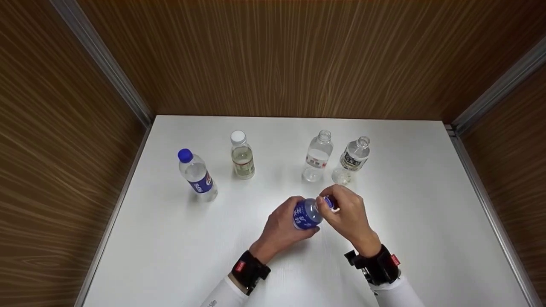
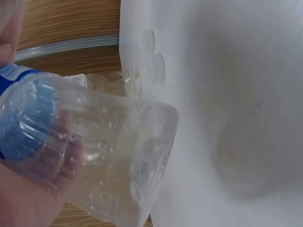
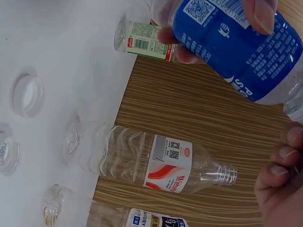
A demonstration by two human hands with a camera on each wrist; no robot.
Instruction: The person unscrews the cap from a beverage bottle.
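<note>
My left hand (image 1: 283,226) grips a clear plastic bottle by its blue label (image 1: 303,214), with the thumb and fingers wrapped round the body. Its base (image 2: 151,161) is tilted, and droplets cling to the inside wall. At the bottle's mouth my right hand (image 1: 346,211) pinches the bottle cap (image 1: 329,202) between thumb and curled fingers. The right wrist view has the blue-labelled bottle (image 3: 241,52) slanting across the top, its neck close to the right fingers (image 3: 279,165). Just beyond the hands stand two uncapped clear bottles, one with a red-and-white label (image 1: 316,161), one with a dark label (image 1: 352,161).
On the left of the white table (image 1: 170,256) stand a blue-capped bottle (image 1: 199,179) and a white-capped bottle (image 1: 243,157). Two loose caps, one white cap (image 3: 28,97) and another cap (image 3: 8,152), lie on the tabletop. Wood-grain panels (image 1: 277,59) enclose the back and sides.
</note>
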